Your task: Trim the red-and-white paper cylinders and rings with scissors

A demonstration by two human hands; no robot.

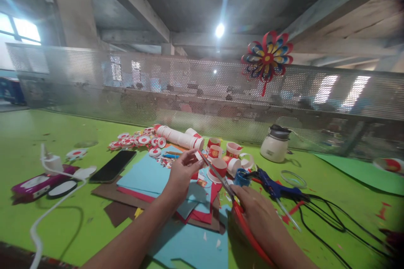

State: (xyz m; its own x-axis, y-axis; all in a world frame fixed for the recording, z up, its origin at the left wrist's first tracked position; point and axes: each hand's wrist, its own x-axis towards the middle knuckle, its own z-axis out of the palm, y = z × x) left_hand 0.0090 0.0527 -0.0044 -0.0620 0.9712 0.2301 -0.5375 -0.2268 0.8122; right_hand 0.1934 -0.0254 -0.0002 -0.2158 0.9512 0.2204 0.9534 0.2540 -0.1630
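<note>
Hands: left hand (181, 172) pinches paper piece (198, 156); right hand (257, 214) grips scissors (221, 178); no writing readable.

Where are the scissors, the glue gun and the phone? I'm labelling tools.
scissors (221, 178), head view, on the blades.
glue gun (273, 185), head view, on its blue body.
phone (112, 166), head view, on the dark screen.

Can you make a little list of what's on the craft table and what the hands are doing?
left hand: pinches a small white paper piece
right hand: holds red-handled scissors, blades at the paper piece
under the hands: blue and red paper sheets
beside them: red-and-white paper cups, blue glue gun, black phone
on the mesh: paper flower
</note>
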